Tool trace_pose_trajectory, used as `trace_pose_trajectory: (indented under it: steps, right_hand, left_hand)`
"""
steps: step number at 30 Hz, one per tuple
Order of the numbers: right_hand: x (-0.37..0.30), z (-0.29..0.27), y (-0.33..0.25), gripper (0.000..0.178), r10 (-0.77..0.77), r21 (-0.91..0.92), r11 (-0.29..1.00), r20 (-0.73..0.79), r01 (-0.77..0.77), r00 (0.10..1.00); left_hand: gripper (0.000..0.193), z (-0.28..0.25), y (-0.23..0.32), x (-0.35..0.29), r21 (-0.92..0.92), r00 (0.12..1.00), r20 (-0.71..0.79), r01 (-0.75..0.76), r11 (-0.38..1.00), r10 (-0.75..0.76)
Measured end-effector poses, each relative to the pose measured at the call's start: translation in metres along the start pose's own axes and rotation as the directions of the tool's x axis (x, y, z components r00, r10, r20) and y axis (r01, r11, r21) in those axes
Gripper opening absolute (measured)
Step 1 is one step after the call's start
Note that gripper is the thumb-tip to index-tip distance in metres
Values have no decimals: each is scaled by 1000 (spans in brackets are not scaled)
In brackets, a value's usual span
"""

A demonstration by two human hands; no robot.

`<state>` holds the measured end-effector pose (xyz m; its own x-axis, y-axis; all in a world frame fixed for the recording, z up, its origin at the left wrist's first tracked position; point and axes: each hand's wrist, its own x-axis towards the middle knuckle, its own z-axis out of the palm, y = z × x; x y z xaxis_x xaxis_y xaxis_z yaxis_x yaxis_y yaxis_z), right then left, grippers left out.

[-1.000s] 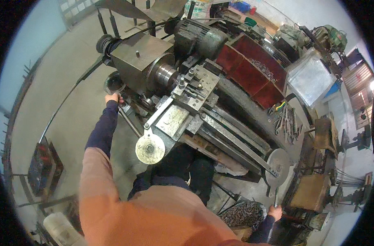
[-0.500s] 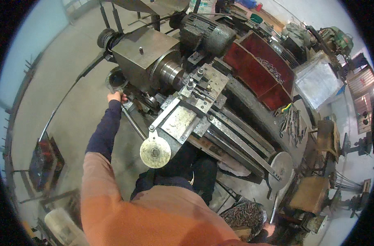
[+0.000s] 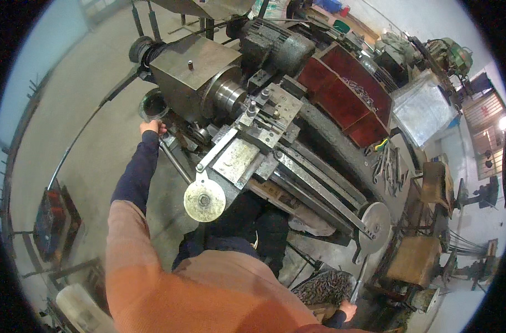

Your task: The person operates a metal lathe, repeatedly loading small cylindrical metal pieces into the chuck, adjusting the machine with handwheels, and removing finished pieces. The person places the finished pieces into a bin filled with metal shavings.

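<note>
A small metal lathe fills the middle, with a grey headstock [image 3: 194,61], a shiny round chuck [image 3: 229,97] and a tool block [image 3: 280,114] beside it. At its left, my left hand [image 3: 153,127] is closed around the upper end of a metal bar lever [image 3: 176,161], close to a round dark cup [image 3: 153,105]. Low on the right, my right hand [image 3: 348,311] grips the lower end of a lever handle [image 3: 361,276] that hangs from a round steel disc [image 3: 375,227]. Another pale disc [image 3: 204,200] sits at the front of the cross slide [image 3: 236,164].
Behind the bed stands a red tray [image 3: 339,69] holding small metal parts. Wrenches [image 3: 390,169] lie right of it. A dark electric motor [image 3: 278,47] sits behind the headstock. Metal shavings [image 3: 325,287] fill a container near my right hand. A wooden stool [image 3: 413,260] stands farther right.
My right hand has swung slightly left together with the lower end of its lever. My left hand keeps its hold on the bar lever. The whole view has shifted a little.
</note>
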<state>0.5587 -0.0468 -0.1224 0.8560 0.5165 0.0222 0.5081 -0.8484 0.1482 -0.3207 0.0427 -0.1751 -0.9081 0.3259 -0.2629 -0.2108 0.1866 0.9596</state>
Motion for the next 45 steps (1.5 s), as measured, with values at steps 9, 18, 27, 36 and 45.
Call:
trace_pose_trajectory:
  steps: [9,18,27,36,45]
  right_hand:
    - [162,-21,-49,29,-196,-217,959,-41,183,980]
    - [157,43,-23,70,-314,-130,949,-390,286,866]
    - [-42,-10,-89,58,-390,448,800,-117,399,913]
    - [-61,-47,-128,40,-635,482,591,-217,647,742]
    - [-97,-159,-254,35,-813,374,32,-530,927,242]
  left_hand:
    - [14,-16,-37,46,17,983,-8,-181,983,181]
    - [41,-21,-16,21,-159,965,257,-8,987,49]
    - [51,-92,-84,104,900,910,357,-396,181,211]
    - [30,-10,-129,69,927,969,212,-241,287,130]
    - [37,-40,-63,45,921,914,387,-376,105,-121]
